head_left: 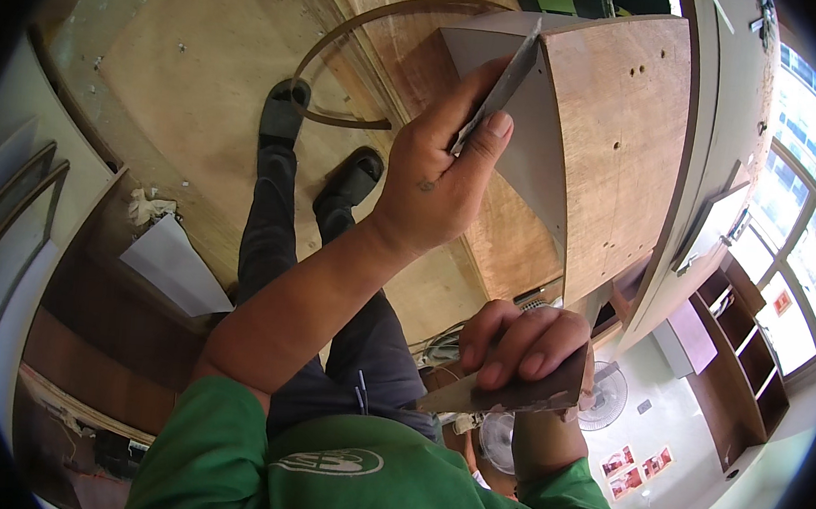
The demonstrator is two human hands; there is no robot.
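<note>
My left hand (pixel 442 172) is closed on a thin grey scraper blade (pixel 503 89), pinched between thumb and fingers and seen almost edge-on. The blade's upper end meets the corner of a wooden box (pixel 616 127), which has a plywood face dotted with small dark holes and a pale grey side. Lower down, near my body, my right hand (pixel 526 346) grips a flat, tapering scraper plate (pixel 521 395). Pale smears mark that plate's right edge. Its narrow end points left, and my fingers curl over its top, hiding part of it.
A curved brown strip (pixel 348 33) arcs beside the box over plywood sheets (pixel 203 70). At the left, a white panel (pixel 177 265) leans near dark brown boards (pixel 88 365). Fans (pixel 603 398) and open shelving (pixel 727 357) stand at the right, near bright windows (pixel 801 187).
</note>
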